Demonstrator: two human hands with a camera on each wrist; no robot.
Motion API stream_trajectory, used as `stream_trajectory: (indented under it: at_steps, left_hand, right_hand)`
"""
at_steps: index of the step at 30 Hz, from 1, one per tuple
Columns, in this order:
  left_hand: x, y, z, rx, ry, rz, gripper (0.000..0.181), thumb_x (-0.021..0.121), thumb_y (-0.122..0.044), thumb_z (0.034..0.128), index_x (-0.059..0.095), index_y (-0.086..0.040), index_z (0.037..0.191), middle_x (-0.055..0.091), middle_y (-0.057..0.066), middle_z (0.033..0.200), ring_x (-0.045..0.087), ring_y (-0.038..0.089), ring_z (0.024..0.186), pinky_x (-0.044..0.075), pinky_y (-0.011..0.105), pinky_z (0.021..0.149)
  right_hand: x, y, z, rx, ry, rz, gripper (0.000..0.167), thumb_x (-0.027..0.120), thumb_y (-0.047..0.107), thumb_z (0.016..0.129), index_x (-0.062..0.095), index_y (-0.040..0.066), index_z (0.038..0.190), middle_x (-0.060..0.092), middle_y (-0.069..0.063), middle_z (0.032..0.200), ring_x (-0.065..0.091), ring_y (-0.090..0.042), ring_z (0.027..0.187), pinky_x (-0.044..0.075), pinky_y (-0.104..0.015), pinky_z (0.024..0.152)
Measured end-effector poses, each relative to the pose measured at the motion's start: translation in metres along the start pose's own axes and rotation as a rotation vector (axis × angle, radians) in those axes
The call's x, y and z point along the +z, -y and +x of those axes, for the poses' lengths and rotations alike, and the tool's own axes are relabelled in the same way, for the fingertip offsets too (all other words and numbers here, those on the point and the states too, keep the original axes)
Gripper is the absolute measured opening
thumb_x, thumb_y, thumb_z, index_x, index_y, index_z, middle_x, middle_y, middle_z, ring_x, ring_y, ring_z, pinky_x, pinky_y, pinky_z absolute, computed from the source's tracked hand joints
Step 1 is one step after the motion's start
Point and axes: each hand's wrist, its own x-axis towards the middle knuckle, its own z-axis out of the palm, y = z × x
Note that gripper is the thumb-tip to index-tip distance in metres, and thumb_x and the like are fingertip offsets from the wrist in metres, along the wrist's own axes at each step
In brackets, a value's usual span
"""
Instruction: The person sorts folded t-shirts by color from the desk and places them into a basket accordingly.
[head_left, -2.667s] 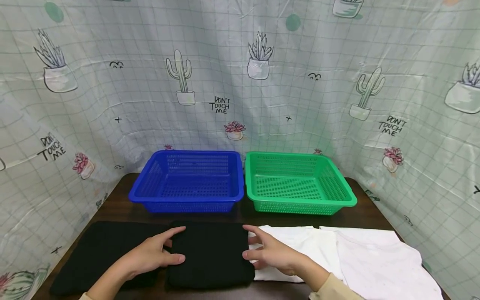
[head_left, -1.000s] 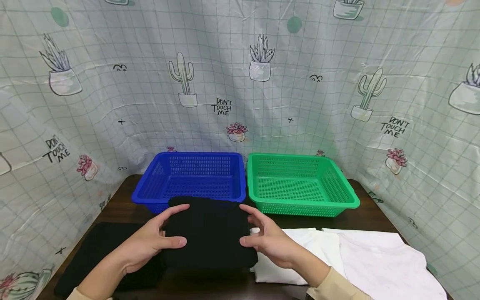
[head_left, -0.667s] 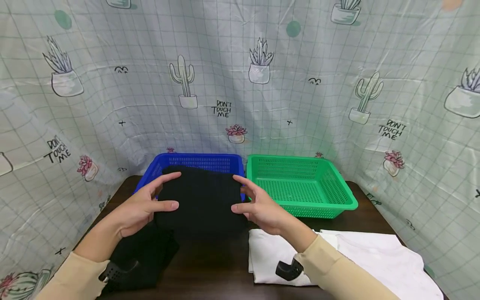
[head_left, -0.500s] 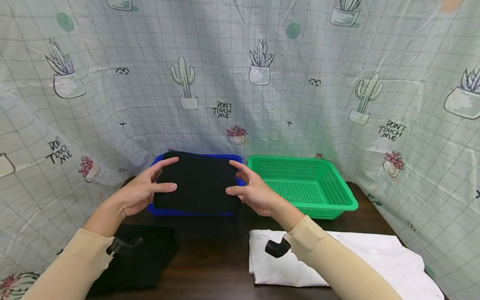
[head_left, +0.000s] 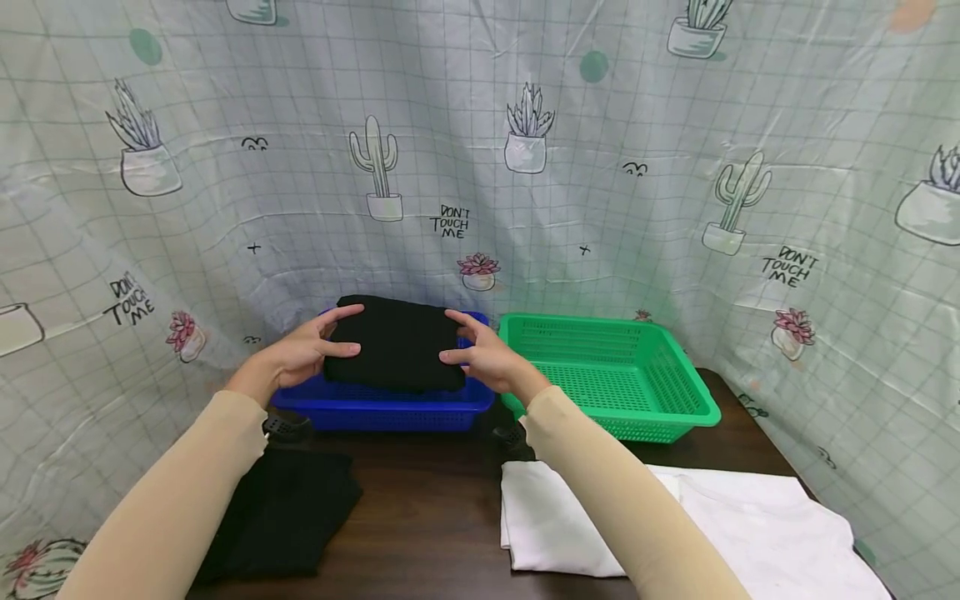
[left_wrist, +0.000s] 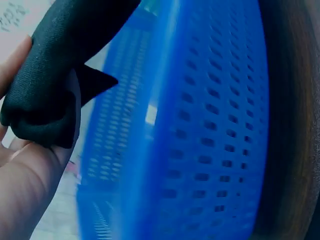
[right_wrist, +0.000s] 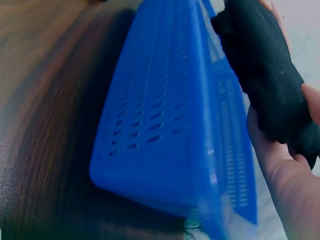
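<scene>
A folded black garment (head_left: 396,343) hangs over the blue basket (head_left: 397,415) at the back left in the head view. My left hand (head_left: 298,353) grips its left edge, thumb on the near face. The right edge is held by my right hand (head_left: 489,358) in the same way. In the left wrist view the garment's rolled end (left_wrist: 47,75) sits between fingers and thumb, above the basket rim (left_wrist: 150,120). The right wrist view has the garment's other end (right_wrist: 265,70) beside the basket wall (right_wrist: 150,130), also above the rim. Most of the basket's inside is hidden.
A green basket (head_left: 600,417) stands to the right of the blue one. Another folded black garment (head_left: 288,517) lies front left on the dark wooden table (head_left: 420,508). Front right are a folded white garment (head_left: 551,521) and a white T-shirt (head_left: 772,525). A printed curtain (head_left: 480,150) hangs behind.
Both hands have taken hold of the black garment, lifted it off the table and carried it forward over the blue basket. It now sits farther back than half a second ago.
</scene>
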Motion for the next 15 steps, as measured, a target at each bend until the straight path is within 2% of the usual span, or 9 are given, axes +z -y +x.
stream_trajectory:
  at_steps: [2,10,15]
  left_hand:
    - [-0.003,0.008,0.004,-0.018,-0.001,-0.004,0.081,0.064,-0.007,0.1065,0.018,-0.018,0.172,-0.032,0.006,0.173,-0.035,0.031,0.157,-0.014,0.072,0.121]
    - [-0.011,0.026,0.015,-0.085,-0.023,0.002,0.086,0.064,-0.004,0.1058,0.013,-0.018,0.173,-0.036,0.010,0.171,-0.037,0.037,0.154,-0.015,0.073,0.120]
    - [-0.010,0.034,0.020,-0.121,-0.053,-0.009,0.086,0.063,0.000,0.1050,0.012,-0.016,0.173,-0.034,0.013,0.171,-0.034,0.041,0.155,-0.010,0.065,0.125]
  right_hand:
    - [0.001,-0.006,0.007,0.014,-0.006,-0.017,0.082,0.072,0.003,0.100,0.034,0.033,0.167,0.013,-0.015,0.176,0.049,-0.038,0.146,0.031,-0.065,0.122]
    - [0.011,-0.020,0.026,0.056,-0.010,-0.011,0.084,0.066,-0.005,0.102,0.030,0.030,0.169,0.009,-0.016,0.177,0.049,-0.041,0.145,0.035,-0.064,0.120]
    - [0.015,-0.027,0.034,0.075,-0.032,-0.009,0.083,0.063,-0.008,0.101,0.030,0.027,0.169,0.012,-0.017,0.177,0.053,-0.042,0.141,0.040,-0.062,0.118]
